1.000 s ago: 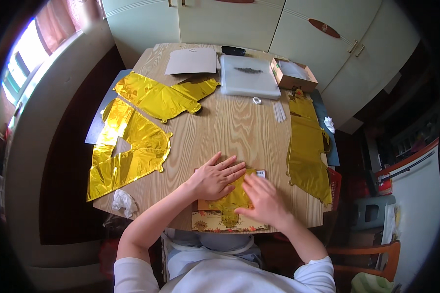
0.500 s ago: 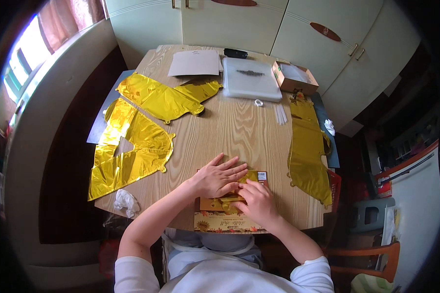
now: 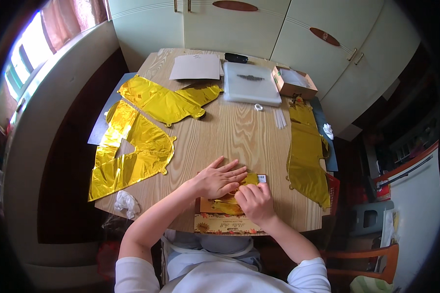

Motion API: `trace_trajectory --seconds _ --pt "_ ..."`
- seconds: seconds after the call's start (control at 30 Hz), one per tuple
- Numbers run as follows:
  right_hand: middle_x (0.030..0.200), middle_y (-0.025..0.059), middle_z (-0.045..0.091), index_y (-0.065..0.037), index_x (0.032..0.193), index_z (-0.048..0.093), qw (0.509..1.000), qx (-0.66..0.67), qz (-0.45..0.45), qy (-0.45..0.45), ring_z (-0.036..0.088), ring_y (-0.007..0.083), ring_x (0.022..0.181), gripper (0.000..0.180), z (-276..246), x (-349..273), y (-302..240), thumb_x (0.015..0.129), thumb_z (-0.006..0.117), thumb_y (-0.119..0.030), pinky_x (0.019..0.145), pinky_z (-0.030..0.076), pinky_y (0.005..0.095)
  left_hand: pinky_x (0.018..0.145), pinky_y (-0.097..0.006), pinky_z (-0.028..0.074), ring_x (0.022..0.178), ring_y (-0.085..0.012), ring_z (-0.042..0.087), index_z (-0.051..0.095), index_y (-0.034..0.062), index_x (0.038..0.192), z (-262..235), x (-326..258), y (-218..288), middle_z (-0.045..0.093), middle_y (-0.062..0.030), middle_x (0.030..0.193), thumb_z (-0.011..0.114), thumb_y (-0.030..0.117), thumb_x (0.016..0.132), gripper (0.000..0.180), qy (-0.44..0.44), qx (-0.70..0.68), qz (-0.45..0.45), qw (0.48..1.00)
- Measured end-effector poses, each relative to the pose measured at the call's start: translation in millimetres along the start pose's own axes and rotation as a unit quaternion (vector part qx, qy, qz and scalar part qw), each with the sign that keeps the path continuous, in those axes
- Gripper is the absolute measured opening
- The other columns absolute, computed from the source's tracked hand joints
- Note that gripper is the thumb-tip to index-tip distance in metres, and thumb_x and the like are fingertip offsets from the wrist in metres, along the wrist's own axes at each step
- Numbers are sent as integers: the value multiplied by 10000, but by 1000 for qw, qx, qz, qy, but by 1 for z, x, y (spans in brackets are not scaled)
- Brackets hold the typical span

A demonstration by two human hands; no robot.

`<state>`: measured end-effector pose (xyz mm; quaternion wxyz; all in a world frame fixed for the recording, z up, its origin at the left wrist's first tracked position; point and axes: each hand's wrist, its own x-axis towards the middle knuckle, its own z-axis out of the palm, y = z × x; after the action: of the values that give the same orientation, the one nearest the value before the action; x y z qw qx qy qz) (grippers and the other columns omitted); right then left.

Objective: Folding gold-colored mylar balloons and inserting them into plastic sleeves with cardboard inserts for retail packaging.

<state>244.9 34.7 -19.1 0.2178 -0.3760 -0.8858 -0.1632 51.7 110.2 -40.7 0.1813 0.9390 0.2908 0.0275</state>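
Observation:
A folded gold foil balloon (image 3: pixel 230 207) lies on a printed card sleeve (image 3: pixel 230 223) with an autumn-leaf pattern at the table's near edge. My left hand (image 3: pixel 221 179) rests flat across the foil's upper part, fingers stretched toward the right. Beside it, my right hand (image 3: pixel 255 200) is closed, its fingers curled at the right side of the foil; the fingertips are partly hidden. A white label (image 3: pixel 262 178) shows just above the right hand. Some of the foil and card is covered by both hands.
Flat gold foil balloons lie at the far left (image 3: pixel 161 100), near left (image 3: pixel 146 146) and right (image 3: pixel 305 146). At the back are pale sheets (image 3: pixel 195 67), a stack of clear bags (image 3: pixel 252 88), a black case (image 3: pixel 236 58) and an open cardboard box (image 3: pixel 298 91). Crumpled white tissue (image 3: pixel 127 204) sits near left.
My right hand has curled its fingers and shifted slightly; more of the foil's lower edge now lies smooth on the card. My left hand stays in place.

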Motion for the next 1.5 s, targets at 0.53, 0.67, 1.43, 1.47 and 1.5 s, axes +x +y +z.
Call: trace_trajectory --seconds 0.53,0.67,1.43,1.47,1.5 --pt "728 -3 501 -124 769 540 1000 13 -20 3 538 143 732 81 2 -3 2 809 598 -164 721 410 345 1188 -508 34 1486 -222 124 297 161 1513 -2 1 2 224 8 1593 220 423 1012 571 -12 11 0 1000" --pt "711 -2 476 -126 778 536 999 -18 -33 -9 526 145 714 76 1 -1 1 810 595 -163 701 405 337 1189 -515 15 1489 -241 101 282 167 1520 -4 1 2 200 3 1600 229 405 1012 564 -28 10 -5 1000" --pt "1163 108 628 -17 1159 637 987 90 -13 -131 567 246 1128 749 -36 -44 -17 777 597 -659 1037 388 436 1181 -535 76 1476 -256 166 260 187 1524 3 -1 6 243 -15 1586 341 417 996 582 24 88 15 996" --pt "1167 105 626 -21 1160 639 988 85 -11 -131 563 242 1134 747 -36 -45 -18 778 594 -662 1041 384 443 1179 -541 82 1475 -258 169 264 192 1523 3 -1 7 246 -15 1585 351 433 991 591 24 95 16 995" --pt "1170 102 624 -26 1161 640 988 80 -10 -130 559 237 1139 745 -35 -46 -19 780 590 -664 1045 380 451 1177 -546 89 1474 -260 173 267 197 1522 2 -1 7 249 -16 1583 361 449 986 600 24 102 16 994"
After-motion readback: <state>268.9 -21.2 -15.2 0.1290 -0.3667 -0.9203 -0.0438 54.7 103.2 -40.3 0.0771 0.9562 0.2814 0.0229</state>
